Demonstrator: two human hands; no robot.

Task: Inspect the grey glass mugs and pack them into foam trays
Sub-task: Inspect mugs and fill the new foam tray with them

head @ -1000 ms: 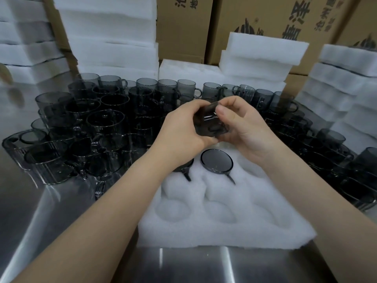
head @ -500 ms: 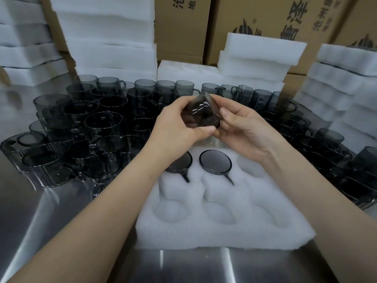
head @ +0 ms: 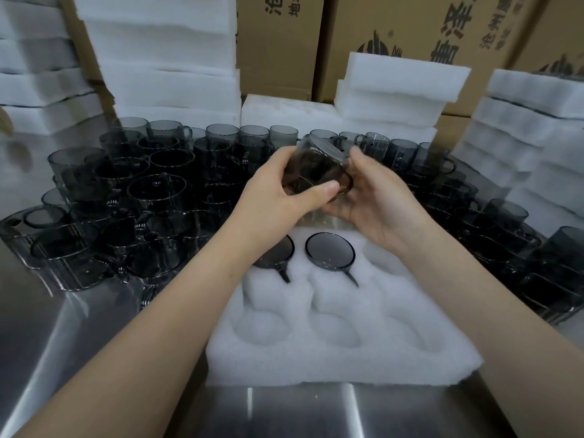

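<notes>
I hold one grey glass mug (head: 314, 167) tilted in the air above the far end of a white foam tray (head: 341, 349). My left hand (head: 278, 188) grips its side, thumb across the glass. My right hand (head: 376, 197) cradles it from the right and below, fingers curled round the handle side. Two mugs sit upside down in the tray's far pockets: one (head: 330, 249) in plain sight, one (head: 275, 252) partly hidden under my left wrist. The nearer pockets hold nothing.
Many loose grey mugs crowd the steel table on the left (head: 126, 210) and on the right (head: 493, 222). Stacks of white foam trays (head: 164, 74) and cardboard boxes (head: 395, 30) stand behind. Bare steel table (head: 284, 412) lies in front of the tray.
Both hands have turned the held mug and raised it a little, so its base now tips up and away. The two mugs in the tray have not moved.
</notes>
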